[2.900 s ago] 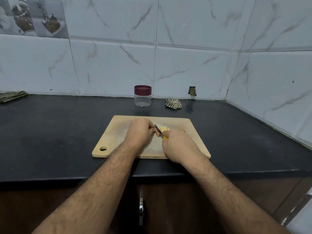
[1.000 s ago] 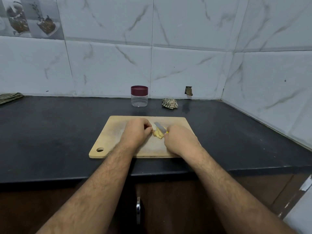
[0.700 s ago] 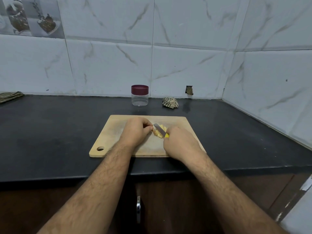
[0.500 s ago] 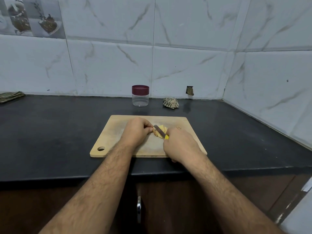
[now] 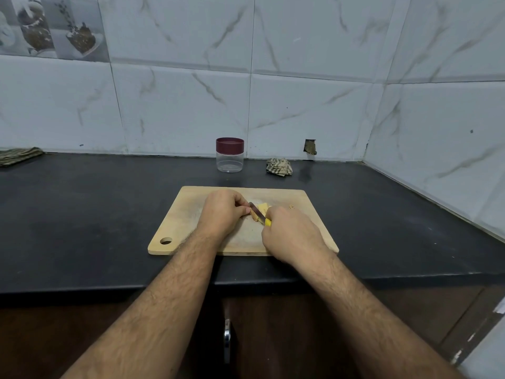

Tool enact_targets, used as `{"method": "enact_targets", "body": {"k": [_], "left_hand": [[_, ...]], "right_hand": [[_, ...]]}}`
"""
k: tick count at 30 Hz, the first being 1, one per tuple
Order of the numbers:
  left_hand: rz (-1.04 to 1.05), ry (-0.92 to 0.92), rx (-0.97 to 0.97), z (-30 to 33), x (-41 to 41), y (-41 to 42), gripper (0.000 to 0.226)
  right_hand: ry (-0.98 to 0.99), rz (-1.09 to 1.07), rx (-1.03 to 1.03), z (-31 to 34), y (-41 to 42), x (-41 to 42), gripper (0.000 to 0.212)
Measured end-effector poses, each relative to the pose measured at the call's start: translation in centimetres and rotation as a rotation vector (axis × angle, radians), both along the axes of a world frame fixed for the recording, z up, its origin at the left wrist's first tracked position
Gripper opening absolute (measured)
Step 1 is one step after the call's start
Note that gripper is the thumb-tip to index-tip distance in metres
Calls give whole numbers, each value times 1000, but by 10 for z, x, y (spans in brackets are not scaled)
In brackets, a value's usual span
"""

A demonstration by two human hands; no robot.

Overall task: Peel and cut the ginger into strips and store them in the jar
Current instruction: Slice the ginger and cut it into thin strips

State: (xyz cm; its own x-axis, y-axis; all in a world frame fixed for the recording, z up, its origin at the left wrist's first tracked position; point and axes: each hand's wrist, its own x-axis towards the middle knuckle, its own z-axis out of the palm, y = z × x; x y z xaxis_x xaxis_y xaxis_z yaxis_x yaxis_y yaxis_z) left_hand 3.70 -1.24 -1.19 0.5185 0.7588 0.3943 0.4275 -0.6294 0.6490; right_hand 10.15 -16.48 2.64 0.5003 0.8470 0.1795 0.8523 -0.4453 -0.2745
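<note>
both hands [image 5: 224,214] [image 5: 289,236] keep slicing: left grip pinches ginger [image 5: 261,210], right clamps knife [image 5: 258,213], blade lower than before; jar [image 5: 229,155] stays lidded.

Dim, cool, bluish light, even and diffuse; source not visible, seems overhead. The wall tiles [image 5: 300,110] catch most of it and look pale grey-blue, no hard glare, only a faint sheen along the grout ridges. The black counter [image 5: 82,214] swallows light, matte, with a weak reflection at the far right near the wall. Soft short shadows under the forearms on the cutting board [image 5: 185,214]; the cabinet front [image 5: 82,337] below is very dark, detail lost. Wide-angle distortion: tile lines bow, the right wall leans, arms stretch at the near edge. Centre fairly sharp; small things between the hands are too tiny to resolve. Slight softness and noise in dark areas.
</note>
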Motion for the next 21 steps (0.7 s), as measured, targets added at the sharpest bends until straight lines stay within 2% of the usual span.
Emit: {"method": "enact_targets", "body": {"k": [12, 21], "left_hand": [[2, 17, -17, 1, 0, 2, 7], [-3, 20, -20, 1, 0, 2, 4]], "right_hand": [[-15, -11, -12, 1, 6, -2, 31], [14, -1, -9, -3, 11, -1, 33]]}}
